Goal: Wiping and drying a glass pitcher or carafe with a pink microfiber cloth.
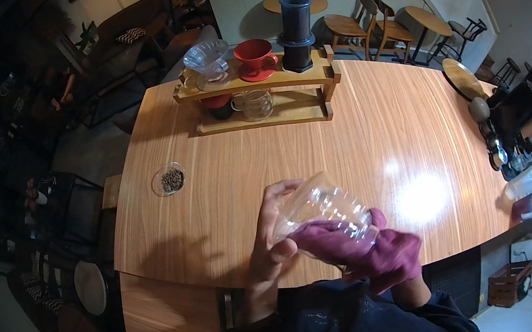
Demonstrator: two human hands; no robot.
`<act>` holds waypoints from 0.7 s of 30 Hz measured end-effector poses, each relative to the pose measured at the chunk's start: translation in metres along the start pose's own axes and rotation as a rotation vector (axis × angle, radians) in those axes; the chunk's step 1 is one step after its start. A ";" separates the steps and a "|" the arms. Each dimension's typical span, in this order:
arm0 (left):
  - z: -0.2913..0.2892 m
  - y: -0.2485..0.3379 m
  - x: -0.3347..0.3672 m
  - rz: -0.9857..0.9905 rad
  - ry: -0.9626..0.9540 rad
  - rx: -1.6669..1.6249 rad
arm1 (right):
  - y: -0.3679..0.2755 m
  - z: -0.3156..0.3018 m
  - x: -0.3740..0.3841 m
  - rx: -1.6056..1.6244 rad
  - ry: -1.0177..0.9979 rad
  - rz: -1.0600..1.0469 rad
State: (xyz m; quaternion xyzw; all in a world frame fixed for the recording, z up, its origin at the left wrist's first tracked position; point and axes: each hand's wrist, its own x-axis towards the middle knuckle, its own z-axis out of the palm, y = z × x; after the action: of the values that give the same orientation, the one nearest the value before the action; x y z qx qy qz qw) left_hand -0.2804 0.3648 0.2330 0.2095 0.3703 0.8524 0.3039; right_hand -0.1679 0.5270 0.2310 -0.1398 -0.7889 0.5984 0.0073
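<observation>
A clear glass vessel (319, 198) is held tilted above the near edge of the table, its kind not certain from this angle. My left hand (269, 234) wraps round its left side, the thumb in front and the fingers behind. A purple cloth (395, 255) presses against the lower right of the glass. Part of the cloth shows along or through the glass wall; I cannot tell if it reaches inside. My right hand (410, 291) grips the cloth, which covers its fingers and leaves only the wrist bare.
A wooden stand (266, 122) at the back carries a clear dripper (205, 56), a red dripper (255, 59) and a dark blue cylindrical brewer (296, 24). Below sits a glass server (257, 104). A dish of dark beans (172, 180) lies left. Plastic cups (525, 182) stand right.
</observation>
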 end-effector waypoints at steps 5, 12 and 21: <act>-0.029 0.007 -0.001 -0.048 -0.133 0.306 | -0.026 0.037 0.031 -0.136 -0.031 -0.062; -0.025 -0.015 -0.005 0.420 -0.136 0.340 | -0.005 0.018 -0.010 -0.316 0.020 -0.104; -0.047 -0.059 0.002 0.872 -0.152 0.228 | -0.016 0.003 -0.028 -0.565 0.088 -0.147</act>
State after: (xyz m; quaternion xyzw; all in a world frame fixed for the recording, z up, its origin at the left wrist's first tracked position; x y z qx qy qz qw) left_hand -0.2879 0.3744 0.1582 0.4400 0.3155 0.8367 -0.0822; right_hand -0.1453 0.5139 0.2497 -0.1045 -0.9312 0.3463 0.0454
